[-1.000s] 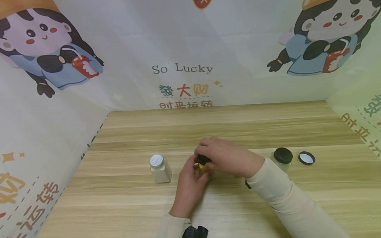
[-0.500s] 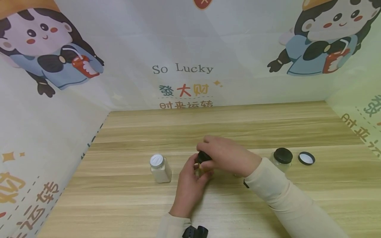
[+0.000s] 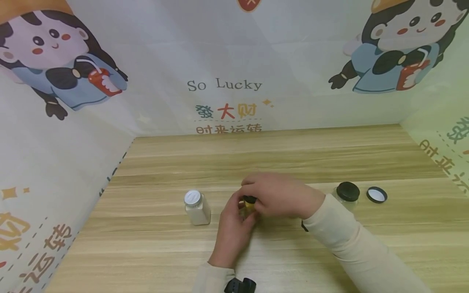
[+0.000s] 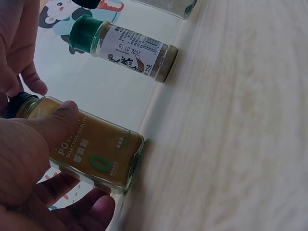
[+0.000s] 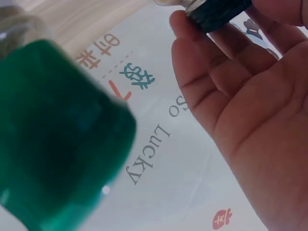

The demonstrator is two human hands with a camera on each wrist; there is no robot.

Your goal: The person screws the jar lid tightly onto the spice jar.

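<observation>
My left hand [image 3: 232, 230] grips a square glass spice jar [image 4: 103, 156] of yellow-brown powder, its thumb across the printed label. The jar stands upright on the table in the middle of the head view. Over its top, the curled fingers of my right hand [image 3: 280, 195] hold the black cap [image 3: 250, 199]. That cap [image 5: 219, 14] also shows between the right fingers in the right wrist view. Whether it sits fully on the jar is hidden by the fingers. Close beside stands a labelled spice bottle [image 4: 132, 50] with a green cap [image 5: 62, 134], screened by my right arm in the head view.
A white square bottle [image 3: 198, 209] with a pale lid stands to the left. On the right are a clear jar [image 3: 346, 203] with a black lid [image 3: 348, 191] and a loose black-rimmed lid [image 3: 377, 195], white inside up. Printed cloth walls [image 3: 165, 61] border the wooden table [image 3: 146, 252].
My right hand has turned and shifted at the jar's top, first rising slightly, then coming back down over the cap. My left hand stays in place around the jar.
</observation>
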